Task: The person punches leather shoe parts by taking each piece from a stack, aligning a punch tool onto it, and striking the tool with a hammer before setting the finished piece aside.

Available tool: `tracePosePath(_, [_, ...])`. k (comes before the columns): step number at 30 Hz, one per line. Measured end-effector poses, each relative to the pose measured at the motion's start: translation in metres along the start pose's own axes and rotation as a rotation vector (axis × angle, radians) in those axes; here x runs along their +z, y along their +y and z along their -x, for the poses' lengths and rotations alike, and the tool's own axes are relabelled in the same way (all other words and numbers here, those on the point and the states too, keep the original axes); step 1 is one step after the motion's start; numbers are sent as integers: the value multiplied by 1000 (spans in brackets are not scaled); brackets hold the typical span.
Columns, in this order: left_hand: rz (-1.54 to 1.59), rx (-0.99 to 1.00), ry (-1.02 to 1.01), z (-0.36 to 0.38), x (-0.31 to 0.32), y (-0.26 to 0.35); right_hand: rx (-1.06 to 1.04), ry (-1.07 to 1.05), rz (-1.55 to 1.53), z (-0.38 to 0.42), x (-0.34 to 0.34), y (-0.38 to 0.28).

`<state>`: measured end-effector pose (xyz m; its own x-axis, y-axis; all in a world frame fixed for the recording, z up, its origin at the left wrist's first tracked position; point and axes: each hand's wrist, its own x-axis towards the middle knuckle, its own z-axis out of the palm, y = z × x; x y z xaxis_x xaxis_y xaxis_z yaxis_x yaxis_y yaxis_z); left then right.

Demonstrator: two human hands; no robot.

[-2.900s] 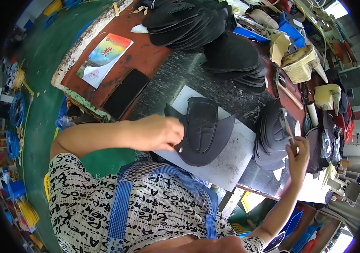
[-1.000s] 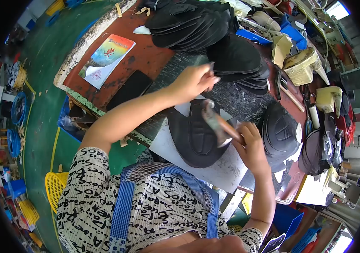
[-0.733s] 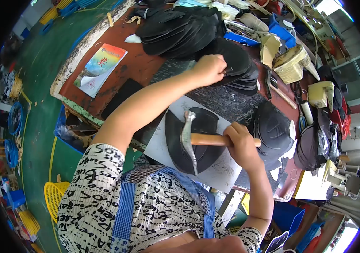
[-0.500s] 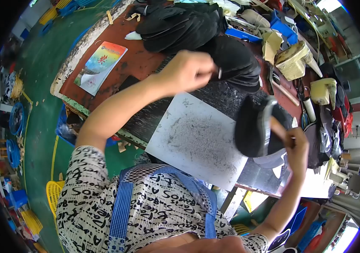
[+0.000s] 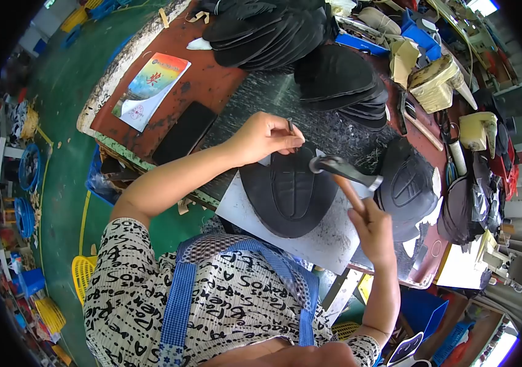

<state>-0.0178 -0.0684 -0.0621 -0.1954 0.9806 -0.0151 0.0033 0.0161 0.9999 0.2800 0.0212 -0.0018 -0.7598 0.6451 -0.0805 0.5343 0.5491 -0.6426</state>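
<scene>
On a white board (image 5: 261, 211) lies a black shoe upper piece (image 5: 288, 189), its rounded end toward me and stitched lines down its middle. My left hand (image 5: 267, 139) is closed at the upper's far edge, pinching a small metal punch (image 5: 290, 125) that stands roughly upright. In my right hand (image 5: 371, 223) is the wooden handle of a hammer (image 5: 346, 173); its metal head hangs over the right side of the upper, a little away from the punch. Another stack of black upper pieces (image 5: 408, 183) rests to the right of the board.
Piles of black upper pieces (image 5: 267, 33) and a second fanned stack (image 5: 340, 79) occupy the far side of the bench. To the left are a colourful booklet (image 5: 154, 88) and a black flat case (image 5: 184, 131). Yellowish shoe lasts (image 5: 438, 82) and hand tools crowd the right.
A black upper piece now lies on the previously bare board. My left hand came down toward me to its edge with the punch. My right hand brought the hammer leftward.
</scene>
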Motion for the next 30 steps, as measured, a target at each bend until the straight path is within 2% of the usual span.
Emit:
tracePosePath(3, [-16,-42,30,-3,6,-7,37,-90,59,-8,8,-1])
tracePosePath(12, [104,-4,36,1,4,-12,75,-144,24,-14,2,0])
tracePosePath(15, [50,9,48,3,6,-13,6,-127,43,-18,-6,3])
tracePosePath(18, [-276,120,44,6,8,-1,-19,-37,-87,-22,-15,0])
tracePosePath(19, [-395,235,57,7,10,-1,-49,-12,-133,-22,-20,-1])
tracePosePath(21, [-635,467,85,7,13,-1,-230,96,-368,-22,-24,-11])
tracePosePath(23, [-661,489,107,8,18,-2,-420,198,-679,-22,-19,-18])
tracePosePath(24, [-673,500,118,8,20,-2,-452,182,-784,-21,-12,-24])
tracePosePath(25, [-684,507,105,8,20,-1,-358,173,-515,-22,-7,-25])
tracePosePath(27, [-730,473,114,10,19,0,-17,-72,-47,-26,-4,-22])
tracePosePath(28, [-754,459,118,9,18,0,-7,-39,-117,-24,-2,-20])
tracePosePath(30, [-188,44,101,5,11,-1,-8,45,-80,-22,-4,-11])
